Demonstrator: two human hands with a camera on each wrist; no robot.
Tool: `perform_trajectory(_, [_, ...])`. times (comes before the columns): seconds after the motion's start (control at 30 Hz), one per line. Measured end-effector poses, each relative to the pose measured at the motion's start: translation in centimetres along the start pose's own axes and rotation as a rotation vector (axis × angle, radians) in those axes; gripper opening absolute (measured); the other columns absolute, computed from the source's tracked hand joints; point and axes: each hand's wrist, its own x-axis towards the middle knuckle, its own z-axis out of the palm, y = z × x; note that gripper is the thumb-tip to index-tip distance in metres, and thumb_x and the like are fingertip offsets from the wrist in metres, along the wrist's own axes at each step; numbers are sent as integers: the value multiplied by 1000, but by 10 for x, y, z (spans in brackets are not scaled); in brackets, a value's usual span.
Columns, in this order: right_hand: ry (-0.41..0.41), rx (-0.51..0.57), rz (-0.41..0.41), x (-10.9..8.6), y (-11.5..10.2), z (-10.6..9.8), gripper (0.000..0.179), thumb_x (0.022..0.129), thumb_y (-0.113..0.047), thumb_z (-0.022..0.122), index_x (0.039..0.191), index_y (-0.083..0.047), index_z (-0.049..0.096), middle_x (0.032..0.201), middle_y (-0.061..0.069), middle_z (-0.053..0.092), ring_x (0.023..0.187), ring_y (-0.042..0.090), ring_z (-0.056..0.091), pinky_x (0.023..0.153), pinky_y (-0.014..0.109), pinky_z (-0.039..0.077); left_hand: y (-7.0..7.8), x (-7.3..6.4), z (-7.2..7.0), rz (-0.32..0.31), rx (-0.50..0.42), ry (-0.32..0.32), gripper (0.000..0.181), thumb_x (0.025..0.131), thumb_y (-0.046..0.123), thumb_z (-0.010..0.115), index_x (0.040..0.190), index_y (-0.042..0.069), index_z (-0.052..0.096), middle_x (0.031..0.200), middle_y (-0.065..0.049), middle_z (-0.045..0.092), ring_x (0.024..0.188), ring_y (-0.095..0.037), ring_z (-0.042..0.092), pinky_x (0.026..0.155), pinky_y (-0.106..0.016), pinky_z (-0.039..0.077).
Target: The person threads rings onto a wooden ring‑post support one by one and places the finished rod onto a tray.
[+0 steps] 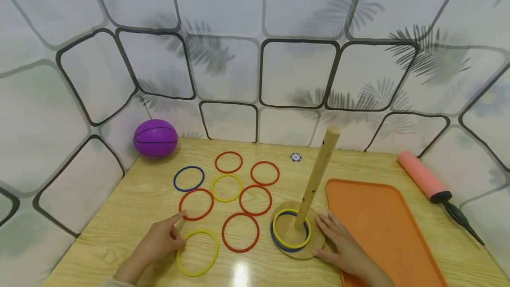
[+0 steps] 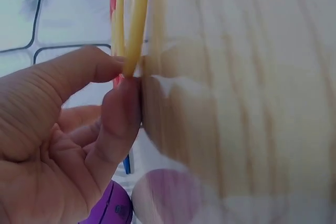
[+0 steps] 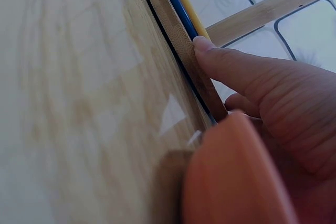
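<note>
The left grip pinches the near yellow ring at its edge, as the left wrist view shows; the rest of this ring extends to the right of the grip, low over the surface. The index finger of the same grip is extended, its tip at the near edge of a red ring directly ahead. Six further loose rings (four red, one yellow, one blue) lie ahead and to the right of the left grip. The right grip rests with relaxed fingers on the right edge of the round wooden base. To the left of the right grip, a stacked blue ring and a stacked yellow ring encircle the foot of the upright wooden peg. The orange tray lies just right of the right grip, partly beneath that hand.
</note>
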Motion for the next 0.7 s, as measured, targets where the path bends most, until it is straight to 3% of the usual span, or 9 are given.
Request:
perform_trajectory(0.1, [-8, 8, 10, 0, 0, 0, 74, 80, -37, 73, 137, 1, 47, 142, 21, 42, 133, -10, -2, 100, 4, -7, -4, 0, -2, -2, -94, -53, 75, 69, -2, 72, 136, -13, 40, 65, 3, 59, 57, -2, 50, 52, -21, 43])
perform_trajectory(0.23, [-32, 25, 47, 0, -2, -1, 74, 81, -39, 72, 139, 0, 46, 143, 20, 40, 135, -2, 1, 100, 5, -7, -11, -1, -4, -7, -357, -190, 75, 79, -2, 67, 141, -15, 27, 73, -8, 65, 60, -7, 56, 53, -23, 47])
perform_trajectory(0.3, [-61, 52, 88, 0, -3, -2, 75, 81, -40, 71, 140, -2, 45, 145, 19, 38, 138, 5, 3, 109, 16, -5, -14, -3, -5, -15, -484, -256, 74, 83, 0, 64, 143, -14, 23, 78, -11, 65, 62, -9, 58, 55, -25, 50])
perform_trajectory(0.37, [-92, 77, 132, 1, -4, -4, 76, 81, -42, 71, 142, -4, 43, 147, 18, 36, 140, 13, 5, 114, 34, 0, -14, -4, -7, -38, -578, -304, 73, 86, 3, 65, 144, -11, 22, 81, -11, 65, 63, -9, 57, 57, -25, 50])
perform_trajectory(0.47, [-126, 105, 180, 2, -5, -5, 78, 81, -44, 70, 144, -7, 41, 149, 17, 33, 141, 19, 7, 109, 56, 7, -11, -4, -8, -75, -655, -348, 71, 88, 8, 65, 145, -7, 26, 83, -6, 64, 64, -9, 55, 60, -25, 49])
perform_trajectory(0.53, [-128, 108, 183, 2, -5, -5, 78, 81, -44, 70, 144, -7, 40, 149, 17, 33, 140, 19, 6, 111, 52, 6, -7, -2, -10, -93, -689, -367, 68, 89, 10, 64, 145, -6, 28, 85, -4, 63, 69, -9, 56, 63, -24, 50])
perform_trajectory(0.6, [-121, 106, 174, 2, -5, -5, 78, 82, -43, 70, 144, -7, 40, 148, 17, 34, 140, 16, 5, 114, 36, 0, -1, 0, -11, -100, -716, -382, 66, 90, 11, 63, 144, -6, 30, 86, -2, 61, 74, -8, 56, 67, -25, 50])
perform_trajectory(0.7, [-106, 101, 155, 1, -4, -4, 78, 82, -43, 70, 144, -6, 40, 148, 18, 35, 140, 15, 5, 107, 15, -7, 10, 3, -13, -94, -763, -398, 61, 92, 9, 61, 143, -7, 31, 89, -1, 59, 83, -8, 56, 72, -26, 51])
